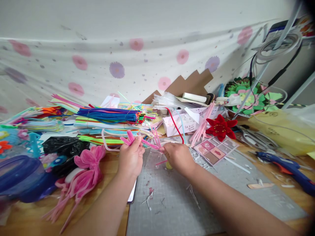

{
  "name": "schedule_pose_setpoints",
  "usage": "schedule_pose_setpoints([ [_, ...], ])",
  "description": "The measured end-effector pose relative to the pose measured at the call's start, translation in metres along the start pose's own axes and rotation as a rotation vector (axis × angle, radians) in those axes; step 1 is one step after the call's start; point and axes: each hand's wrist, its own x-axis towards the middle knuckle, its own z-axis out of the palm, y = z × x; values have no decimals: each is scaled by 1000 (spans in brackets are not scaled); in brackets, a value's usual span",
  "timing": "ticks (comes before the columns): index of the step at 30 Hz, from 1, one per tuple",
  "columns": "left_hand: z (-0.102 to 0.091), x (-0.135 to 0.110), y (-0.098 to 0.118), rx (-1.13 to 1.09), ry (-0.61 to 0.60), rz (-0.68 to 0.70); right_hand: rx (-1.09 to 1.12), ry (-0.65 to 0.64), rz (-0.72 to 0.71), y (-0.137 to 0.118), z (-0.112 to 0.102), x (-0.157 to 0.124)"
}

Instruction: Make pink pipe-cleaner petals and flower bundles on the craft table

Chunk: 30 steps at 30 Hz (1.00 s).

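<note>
My left hand (131,156) is closed around bent pink pipe cleaner loops (129,139) that stick up above its fingers. My right hand (177,156) pinches the other end of the same pink pipe cleaner piece (154,145), held between both hands just above the grey cutting mat (177,203). A finished pink pipe cleaner bow with long tails (86,173) lies on the wooden table to the left of my left forearm.
Bundles of coloured pipe cleaners (108,116) are piled behind the hands. A red pipe cleaner flower (220,127), a blue glue gun (287,167), scissors (256,140), a black bag (62,146) and a blue container (22,178) surround the mat. A floral cloth (123,59) hangs behind.
</note>
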Motion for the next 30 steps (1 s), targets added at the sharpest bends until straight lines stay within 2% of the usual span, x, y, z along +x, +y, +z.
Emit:
schedule_pose_setpoints([
  [3,-1,0,0,5,7,-15,162,126,-17,2,3,-1],
  [5,0,-1,-2,18,-6,-32,189,178,-57,1,5,-3],
  [10,1,-3,-5,36,-7,-54,92,136,-93,-3,1,-5],
  [20,0,-4,-9,68,-12,-62,87,101,-100,-3,0,-2],
  [26,-3,0,-11,182,-39,-28,184,-2,-123,4,-10,2],
  [28,-6,5,-8,342,-93,31,290,-96,-167,11,-16,5],
  [30,-10,9,-4,573,-207,127,390,-212,-233,19,-22,9],
])
